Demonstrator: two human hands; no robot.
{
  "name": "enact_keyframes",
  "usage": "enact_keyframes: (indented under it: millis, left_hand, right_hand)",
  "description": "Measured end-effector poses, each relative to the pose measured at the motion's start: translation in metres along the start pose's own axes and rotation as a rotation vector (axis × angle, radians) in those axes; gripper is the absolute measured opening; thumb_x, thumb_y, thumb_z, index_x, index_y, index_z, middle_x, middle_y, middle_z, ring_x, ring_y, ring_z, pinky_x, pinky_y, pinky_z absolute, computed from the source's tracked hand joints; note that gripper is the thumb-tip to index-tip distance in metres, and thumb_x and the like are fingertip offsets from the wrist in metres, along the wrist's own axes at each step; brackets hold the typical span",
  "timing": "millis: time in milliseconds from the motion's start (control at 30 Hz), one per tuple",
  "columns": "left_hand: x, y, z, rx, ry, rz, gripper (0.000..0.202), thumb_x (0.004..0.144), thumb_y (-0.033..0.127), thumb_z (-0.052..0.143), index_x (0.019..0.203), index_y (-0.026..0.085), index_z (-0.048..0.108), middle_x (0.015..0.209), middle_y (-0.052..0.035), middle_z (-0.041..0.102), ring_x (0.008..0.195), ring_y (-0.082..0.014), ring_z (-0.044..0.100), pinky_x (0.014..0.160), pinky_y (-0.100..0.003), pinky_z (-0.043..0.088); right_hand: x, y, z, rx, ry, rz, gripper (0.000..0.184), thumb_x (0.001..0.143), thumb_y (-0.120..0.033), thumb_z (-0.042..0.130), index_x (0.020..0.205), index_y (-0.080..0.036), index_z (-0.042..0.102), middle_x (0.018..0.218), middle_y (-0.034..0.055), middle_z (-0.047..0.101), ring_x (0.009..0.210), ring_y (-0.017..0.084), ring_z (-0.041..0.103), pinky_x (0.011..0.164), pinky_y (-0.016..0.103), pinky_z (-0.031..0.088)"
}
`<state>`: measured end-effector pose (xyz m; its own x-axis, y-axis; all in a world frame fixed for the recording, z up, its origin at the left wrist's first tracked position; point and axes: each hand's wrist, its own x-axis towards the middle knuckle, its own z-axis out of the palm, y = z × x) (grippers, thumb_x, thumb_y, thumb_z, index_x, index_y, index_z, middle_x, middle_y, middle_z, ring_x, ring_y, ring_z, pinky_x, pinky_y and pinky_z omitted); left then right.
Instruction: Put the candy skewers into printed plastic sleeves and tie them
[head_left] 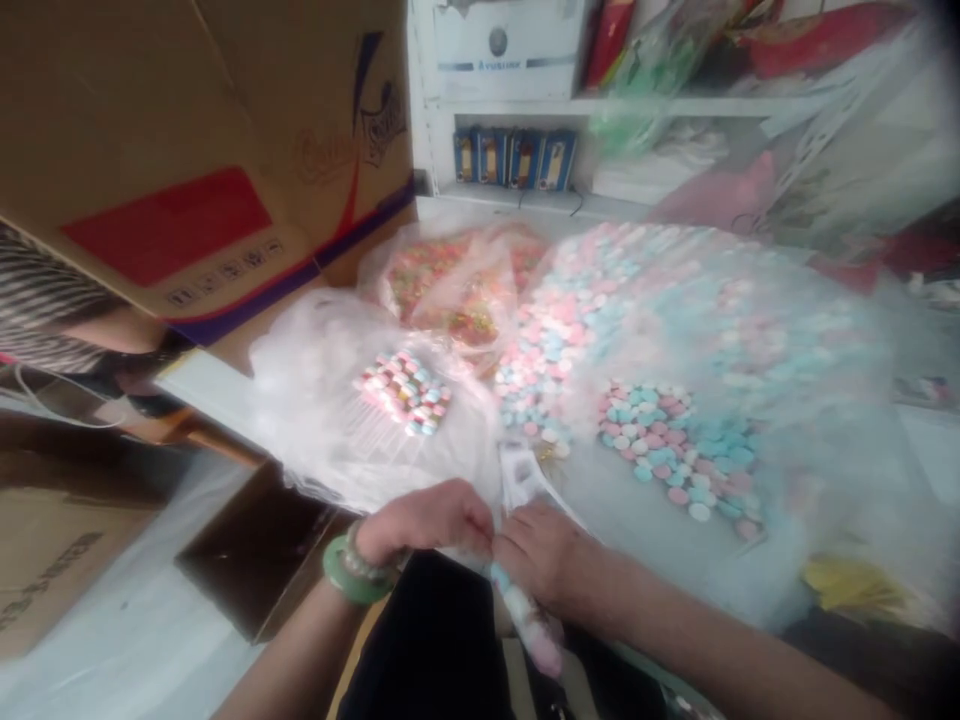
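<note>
My left hand (427, 525), with a green bangle and a bead bracelet on the wrist, is closed in a pinch on the top of a small clear packet of pastel candies (525, 615). My right hand (544, 555) is closed on the same packet from the right, and the packet hangs down between the two hands. Just beyond my fingers lies a printed paper label (521, 475). Behind that, a large clear plastic bag (675, 400) is spread open with many pink, blue and white round candies (675, 450) in it.
A crumpled clear bag with a small cluster of candies (405, 392) lies left of centre. A bag of orange-red sweets (457, 285) sits behind. A big cardboard box (202, 150) stands at the left. White shelves (525, 105) with boxes line the back.
</note>
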<state>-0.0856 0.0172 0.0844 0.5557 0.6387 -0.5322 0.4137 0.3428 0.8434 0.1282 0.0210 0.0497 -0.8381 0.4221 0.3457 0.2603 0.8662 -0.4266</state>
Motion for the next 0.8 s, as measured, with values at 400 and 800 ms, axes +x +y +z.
enact_keyframes:
  millis: [400, 800]
  left_hand:
    - [0.044, -0.024, 0.059, -0.430, 1.115, 0.269, 0.022, 0.090, 0.041, 0.059, 0.099, 0.021, 0.062, 0.088, -0.0062, 0.064, 0.082, -0.0199, 0.061, 0.077, -0.033, 0.049]
    - [-0.019, -0.060, 0.019, -0.443, 0.349, 0.044, 0.035, 0.074, 0.037, 0.078, 0.104, 0.019, 0.075, 0.083, -0.0046, 0.071, 0.062, -0.0143, 0.059, 0.052, -0.021, 0.043]
  right_hand:
    - [0.056, 0.020, 0.021, 0.948, 0.389, 0.751, 0.023, 0.083, -0.036, 0.050, 0.064, -0.023, 0.049, 0.051, -0.0036, 0.044, 0.047, 0.014, 0.041, 0.048, 0.027, 0.033]
    - [0.043, 0.012, 0.035, 1.000, -0.137, 0.816, 0.025, 0.089, -0.029, 0.047, 0.068, -0.020, 0.058, 0.057, -0.0012, 0.053, 0.054, 0.014, 0.050, 0.057, 0.027, 0.041]
